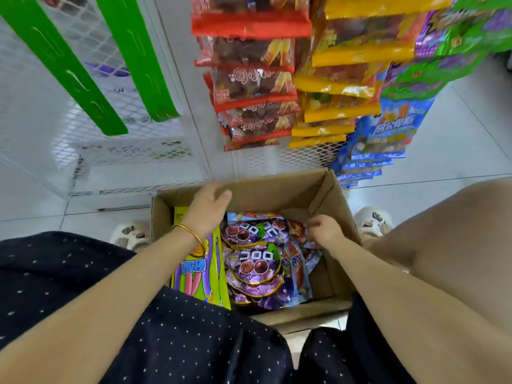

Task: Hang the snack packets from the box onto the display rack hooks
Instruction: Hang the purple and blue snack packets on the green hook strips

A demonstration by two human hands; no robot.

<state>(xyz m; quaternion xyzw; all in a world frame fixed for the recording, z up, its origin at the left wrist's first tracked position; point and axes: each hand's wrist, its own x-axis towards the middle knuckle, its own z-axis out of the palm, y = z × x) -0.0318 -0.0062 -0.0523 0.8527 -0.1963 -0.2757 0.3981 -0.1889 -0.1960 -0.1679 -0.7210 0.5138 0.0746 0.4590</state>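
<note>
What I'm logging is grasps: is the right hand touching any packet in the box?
Touching. Head view: the right hand pinches the red packets at the top.

right hand (325, 231): fingertips hidden among boxed packets (255, 261), grip unclear | red packets (250, 26): top row cut by upper edge

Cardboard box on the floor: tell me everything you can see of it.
The cardboard box is plain brown corrugated board, open-topped, upright on the pale tiled floor before the white mesh rack. In it stand rows of yellow-green packets left, purple packets middle, blue packets right. The left hand hovers open over its far wall; the curled fingers of the right hand reach packets by its right wall, grip unclear.
</note>
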